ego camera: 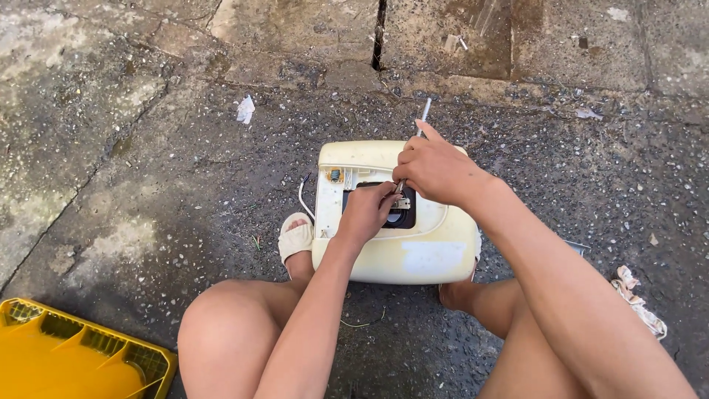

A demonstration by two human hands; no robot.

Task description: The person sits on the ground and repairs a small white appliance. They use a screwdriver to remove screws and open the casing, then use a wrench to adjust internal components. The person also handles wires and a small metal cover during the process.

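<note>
Head view showed a cream appliance casing at frame centre, between the feet. Right hand gripped a thin screwdriver; left hand pinched a small part at the dark opening.

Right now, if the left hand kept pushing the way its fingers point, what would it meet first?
The left hand points up and right into the dark opening of the cream casing. It would likely meet the small metal part there first, next to the right hand holding a thin tool; depth is unclear.

Damp, cracked concrete ground in daylight, a yellow crate at its edge.
</note>
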